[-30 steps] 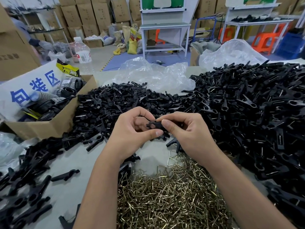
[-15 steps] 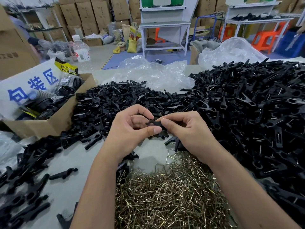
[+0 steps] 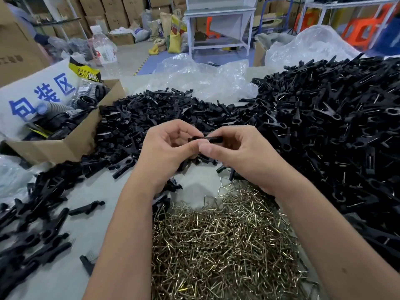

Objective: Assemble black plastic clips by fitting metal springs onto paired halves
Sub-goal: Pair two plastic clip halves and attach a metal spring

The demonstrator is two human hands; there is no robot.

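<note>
While the heap of metal springs (image 3: pixel 225 252) lies nearest you, just beyond it your left hand (image 3: pixel 166 156) and right hand (image 3: pixel 244 156) together pinch one black clip piece (image 3: pixel 205 139) between curled fingers. Beyond the springs, loose clip halves (image 3: pixel 151 113) spread toward a cardboard box (image 3: pixel 65 144).

Stacked cardboard boxes (image 3: pixel 104 9), white workbench (image 3: pixel 218 24)

Both bare forearms reach toward twelve o'clock, the left hand (image 3: pixel 166 152) and right hand (image 3: pixel 240 152) meeting thumb to thumb, fingers curled, pinching a small black plastic clip piece (image 3: pixel 204 139).
</note>
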